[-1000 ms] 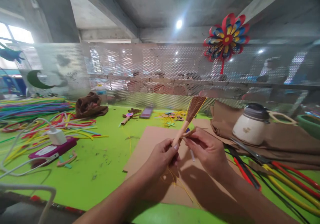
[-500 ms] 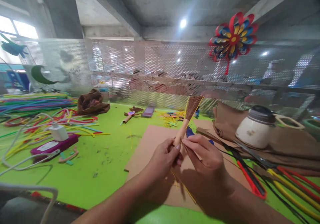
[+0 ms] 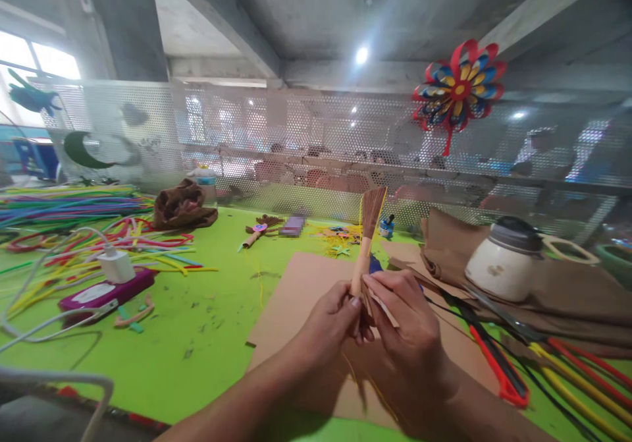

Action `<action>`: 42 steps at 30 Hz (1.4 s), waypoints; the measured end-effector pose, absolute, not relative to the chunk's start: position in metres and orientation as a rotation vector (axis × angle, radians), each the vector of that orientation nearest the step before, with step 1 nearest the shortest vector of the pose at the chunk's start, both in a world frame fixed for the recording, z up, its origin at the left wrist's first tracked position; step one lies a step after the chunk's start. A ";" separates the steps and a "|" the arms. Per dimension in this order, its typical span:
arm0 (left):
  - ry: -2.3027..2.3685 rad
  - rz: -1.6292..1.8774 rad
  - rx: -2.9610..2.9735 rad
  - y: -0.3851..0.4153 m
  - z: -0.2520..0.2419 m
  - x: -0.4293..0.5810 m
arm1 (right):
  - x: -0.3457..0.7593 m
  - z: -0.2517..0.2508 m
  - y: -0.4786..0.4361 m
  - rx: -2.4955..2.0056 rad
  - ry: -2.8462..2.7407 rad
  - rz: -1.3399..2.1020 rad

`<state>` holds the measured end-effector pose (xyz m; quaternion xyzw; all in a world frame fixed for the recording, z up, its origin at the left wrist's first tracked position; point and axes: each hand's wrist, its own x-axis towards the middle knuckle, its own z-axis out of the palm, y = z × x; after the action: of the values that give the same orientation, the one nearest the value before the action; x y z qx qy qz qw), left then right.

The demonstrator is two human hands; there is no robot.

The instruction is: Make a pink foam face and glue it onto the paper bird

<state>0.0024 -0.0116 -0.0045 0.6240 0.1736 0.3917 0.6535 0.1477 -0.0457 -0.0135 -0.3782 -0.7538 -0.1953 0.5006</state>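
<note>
A small brush-like craft piece (image 3: pixel 363 261) stands almost upright between my hands, with a tan wrapped handle and a fanned, pleated brown top edged in yellow. My left hand (image 3: pixel 332 323) is closed round the lower end of the handle. From the other side, the fingertips of my right hand (image 3: pixel 409 313) pinch at the handle's lower right, where thin brown strips hang down. Exactly what the pinch holds is partly hidden by the fingers. Beneath both hands lies a sheet of brown cardboard (image 3: pixel 301 290), and yellow threads dangle over it.
Scissors (image 3: pixel 567 363) and a red-and-black cutter (image 3: pixel 498 366) lie to the right, by a white jar (image 3: pixel 504 257) on folded brown cloth (image 3: pixel 575 277). Leftward are colourful strips (image 3: pixel 74 205) and a purple power block (image 3: pixel 108 294) with cables. A perforated screen (image 3: pixel 306 132) closes the back.
The brush-like piece has swung to the left and stands more upright. Both hands keep their grip, and a small blue bottle behind it shows more fully.
</note>
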 end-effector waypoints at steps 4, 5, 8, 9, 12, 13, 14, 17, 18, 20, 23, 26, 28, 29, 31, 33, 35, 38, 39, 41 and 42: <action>0.413 0.910 1.417 -0.014 -0.003 0.002 | 0.144 -0.013 -0.048 -0.961 -1.831 -0.500; 0.419 0.916 1.419 -0.015 -0.002 0.002 | 0.142 -0.013 -0.050 -0.972 -1.839 -0.500; 0.432 0.932 1.437 -0.018 0.001 0.001 | 0.139 -0.013 -0.053 -0.992 -1.873 -0.493; 0.435 0.936 1.445 -0.019 0.002 0.000 | 0.138 -0.013 -0.053 -0.994 -1.884 -0.489; 0.443 0.938 1.469 -0.019 0.003 0.000 | 0.138 -0.013 -0.054 -0.996 -1.910 -0.471; 0.446 0.937 1.475 -0.018 0.003 0.000 | 0.138 -0.013 -0.053 -0.994 -1.917 -0.465; 0.448 0.936 1.480 -0.017 0.003 0.001 | 0.138 -0.013 -0.053 -0.992 -1.923 -0.459; 0.452 0.930 1.491 -0.014 0.001 0.002 | 0.139 -0.014 -0.052 -0.994 -1.930 -0.437; 0.453 0.926 1.495 -0.013 0.001 0.002 | 0.140 -0.015 -0.051 -0.996 -1.931 -0.427; 0.455 0.921 1.503 -0.012 0.000 0.002 | 0.141 -0.015 -0.051 -1.000 -1.931 -0.410; 0.457 0.923 1.512 -0.014 0.001 0.002 | 0.143 -0.015 -0.051 -0.996 -1.925 -0.398; 0.456 0.928 1.522 -0.016 0.001 0.001 | 0.143 -0.015 -0.052 -0.997 -1.914 -0.394; 0.459 0.933 1.531 -0.016 0.001 0.001 | 0.143 -0.015 -0.052 -0.995 -1.910 -0.391; 0.461 0.935 1.536 -0.015 0.001 0.001 | 0.143 -0.015 -0.052 -0.991 -1.911 -0.389; 0.465 0.936 1.545 -0.014 0.001 0.001 | 0.143 -0.015 -0.051 -0.980 -1.915 -0.386; 0.465 0.937 1.555 -0.014 0.000 0.001 | 0.143 -0.015 -0.051 -0.974 -1.916 -0.381; 0.463 0.938 1.564 -0.013 -0.001 0.001 | 0.144 -0.015 -0.051 -0.973 -1.915 -0.377; 0.461 0.939 1.570 -0.013 -0.002 0.001 | 0.144 -0.014 -0.051 -0.981 -1.915 -0.370; 0.461 0.938 1.570 -0.013 -0.003 0.002 | 0.143 -0.014 -0.052 -0.982 -1.916 -0.368; 0.462 0.942 1.570 -0.013 -0.003 0.002 | 0.143 -0.014 -0.052 -0.982 -1.918 -0.366; 0.464 0.945 1.570 -0.013 -0.003 0.002 | 0.142 -0.014 -0.052 -0.982 -1.920 -0.364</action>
<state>0.0019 -0.0126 -0.0035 0.6733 0.1992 0.4052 0.5855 0.1424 -0.0522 -0.0140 -0.3990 -0.7796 -0.1479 0.4595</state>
